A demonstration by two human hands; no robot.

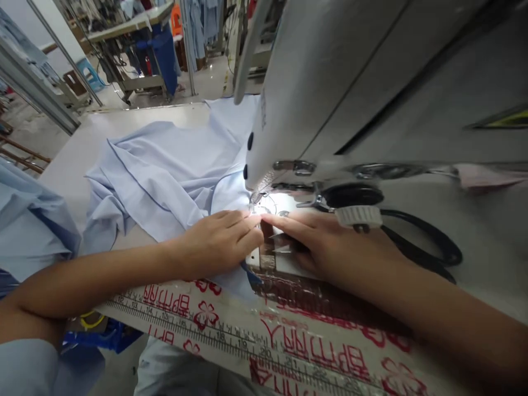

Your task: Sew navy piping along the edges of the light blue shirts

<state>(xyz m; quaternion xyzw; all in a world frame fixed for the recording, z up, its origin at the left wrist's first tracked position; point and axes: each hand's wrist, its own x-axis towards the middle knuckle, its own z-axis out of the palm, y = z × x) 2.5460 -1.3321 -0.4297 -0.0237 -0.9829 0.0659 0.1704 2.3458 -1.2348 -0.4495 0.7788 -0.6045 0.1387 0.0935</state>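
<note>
My left hand [220, 242] lies on a light blue cloth [165, 170], its fingers together and pressing the fabric just in front of the sewing machine's presser foot [259, 202]. My right hand [303, 242] comes in from the other side, over the machine's metal plate [264, 258], with its fingertips almost meeting those of my left hand. A dark blue piped edge runs along the cloth near the foot. The sewing machine head [313, 99] looms above both hands. The needle is hidden in glare, and so is whatever lies under my right fingers.
Black-handled scissors [424, 242] lie to the right of my right hand. A printed ruler strip [231, 333] runs along the table's near edge. More blue cloth [28, 231] is heaped at the left. Another sewing table [127, 27] stands beyond the far edge.
</note>
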